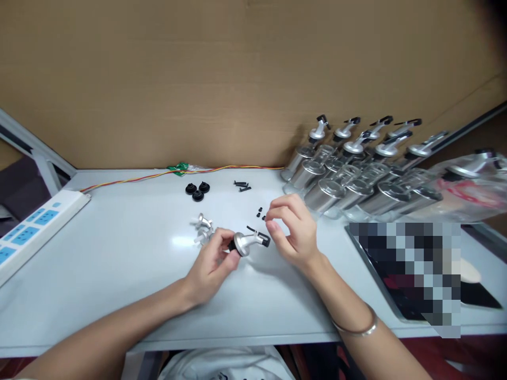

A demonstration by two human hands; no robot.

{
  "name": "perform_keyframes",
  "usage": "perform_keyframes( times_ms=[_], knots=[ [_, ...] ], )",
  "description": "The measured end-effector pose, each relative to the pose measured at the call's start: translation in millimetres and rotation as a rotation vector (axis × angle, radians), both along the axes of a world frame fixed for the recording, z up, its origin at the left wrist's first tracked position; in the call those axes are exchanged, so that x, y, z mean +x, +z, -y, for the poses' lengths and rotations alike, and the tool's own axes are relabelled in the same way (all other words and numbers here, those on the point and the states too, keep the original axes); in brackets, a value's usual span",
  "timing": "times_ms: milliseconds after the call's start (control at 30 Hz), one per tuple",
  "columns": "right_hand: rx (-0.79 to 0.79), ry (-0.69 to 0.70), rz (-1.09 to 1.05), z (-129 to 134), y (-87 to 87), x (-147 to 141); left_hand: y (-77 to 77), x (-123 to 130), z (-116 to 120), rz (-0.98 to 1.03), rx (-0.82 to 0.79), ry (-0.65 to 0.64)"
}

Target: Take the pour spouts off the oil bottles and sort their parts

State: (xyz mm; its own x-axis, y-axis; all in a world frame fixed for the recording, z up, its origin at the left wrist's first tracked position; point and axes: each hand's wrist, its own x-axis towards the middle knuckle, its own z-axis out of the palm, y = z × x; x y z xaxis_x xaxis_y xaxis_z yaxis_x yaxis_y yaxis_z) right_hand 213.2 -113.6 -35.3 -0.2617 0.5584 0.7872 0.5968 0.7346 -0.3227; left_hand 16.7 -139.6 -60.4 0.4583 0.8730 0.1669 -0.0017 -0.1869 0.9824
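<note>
My left hand (214, 264) grips a silver pourer spout (245, 243) by its black base; the spout points right, with a black lever and black tip. To the right of the tip, my right hand (293, 227) is raised with its fingers curled and apart, touching nothing visible. Small black caps (259, 212) lie just left of its fingertips. Silver spout parts (204, 227) sit behind my left hand. Farther back are three black ribbed stoppers (198, 190) and several thin black levers (242, 185).
Glass bottles (325, 192), several with pourers, crowd the back right beside a plastic-wrapped one (471, 184). A dark tablet-like object (390, 279) lies at right. A power strip (35, 227) is at left. A red-yellow wire (158, 174) runs along the cardboard wall.
</note>
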Motion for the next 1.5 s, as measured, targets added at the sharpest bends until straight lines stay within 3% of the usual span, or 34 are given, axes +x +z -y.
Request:
perform_keyframes(
  times_ms=[133, 400, 667, 867, 967, 1067, 1167, 1300, 1500],
  knots=[
    [-0.299, 0.194, -0.117, 6.4, -0.8, -8.4, 6.8, -10.4, -14.2, -0.172, 0.337, 0.074],
    [-0.443, 0.134, -0.036, 8.5, -8.9, -16.9, -4.1, -7.3, -21.7, -0.237, 0.525, 0.153],
    [-0.476, 0.032, -0.086, 12.4, -8.3, -19.8, -1.6, -11.7, -22.7, -0.399, 0.774, 0.183],
    [-0.394, 0.121, -0.012, 13.7, -9.3, -20.4, -7.8, -14.7, -22.7, -0.318, 0.598, 0.127],
    [-0.39, 0.18, 0.027, 12.6, -10.2, -20.1, -6.0, -16.7, -23.6, -0.412, 0.537, 0.158],
    [-0.41, 0.224, 0.084, 11.9, -9.3, -20.1, 1.4, -17.1, -25.7, -0.505, 0.648, 0.146],
    [-0.37, 0.151, 0.107, 12.6, -8.4, -20.7, 6.5, -16.1, -26.4, -0.509, 0.785, 0.141],
    [-0.271, 0.028, 0.065, 13.6, -10.2, -20.2, 6.0, -15.0, -24.2, -0.53, 0.831, 0.154],
    [-0.226, 0.08, 0.112, 12.6, -10.7, -19.2, 8.6, -14.9, -23.1, -0.591, 0.866, 0.04]
  ],
)
